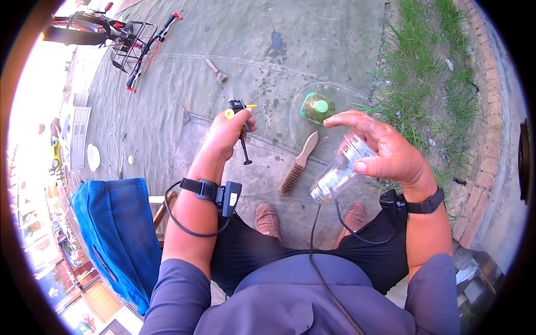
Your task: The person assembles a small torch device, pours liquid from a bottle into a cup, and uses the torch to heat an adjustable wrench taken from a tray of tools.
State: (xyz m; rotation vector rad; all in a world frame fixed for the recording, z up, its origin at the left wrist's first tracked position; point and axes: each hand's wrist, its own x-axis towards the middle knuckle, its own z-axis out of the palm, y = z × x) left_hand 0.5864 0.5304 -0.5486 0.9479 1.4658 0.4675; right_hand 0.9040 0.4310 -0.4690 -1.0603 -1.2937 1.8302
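Nearest to the view is the grey-blue shirt (312, 301) of the person. Before it, the left hand (230, 134) is closed around a black spray head (237, 104) with yellow nozzle, and a thin black rod hangs under it. The right hand (393, 152) pinches a clear plastic bottle (335, 176), tilted, between thumb and curved fingers, above the ground. Toward the right edge of the green sheet (245, 39) I see a green-capped container (319, 109). Below it lies a wooden brush (298, 164); toward the sheet's upper left corner, a bicycle (131, 47).
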